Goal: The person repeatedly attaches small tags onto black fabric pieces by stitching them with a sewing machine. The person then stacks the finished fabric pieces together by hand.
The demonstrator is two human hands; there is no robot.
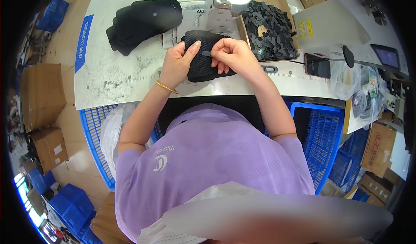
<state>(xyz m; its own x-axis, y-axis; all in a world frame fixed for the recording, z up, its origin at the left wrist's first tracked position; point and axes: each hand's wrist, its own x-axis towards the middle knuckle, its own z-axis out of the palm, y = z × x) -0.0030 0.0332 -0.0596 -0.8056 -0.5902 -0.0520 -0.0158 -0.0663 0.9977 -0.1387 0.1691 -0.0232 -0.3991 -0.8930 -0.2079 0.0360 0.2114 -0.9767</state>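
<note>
My left hand (177, 65) is closed on a folded black mesh fabric piece (200, 69), its thumb lying on top near the upper edge. Between the thumb and index finger of my right hand (236, 56) is a small dark grey fabric tab (206, 53), laid against the face of the mesh piece. The other right fingers curl over the black fabric. Just beyond my hands stands the sewing machine (216, 15). To the left on the table lies a pile of similar black fabric pieces (149, 22).
An open box of dark tabs (271, 36) sits right of the machine. A phone (317, 65) lies further right on the white tabletop (125, 77). Blue baskets (97, 133) flank my body below the table edge. Plastic bags (366, 90) lie at the far right.
</note>
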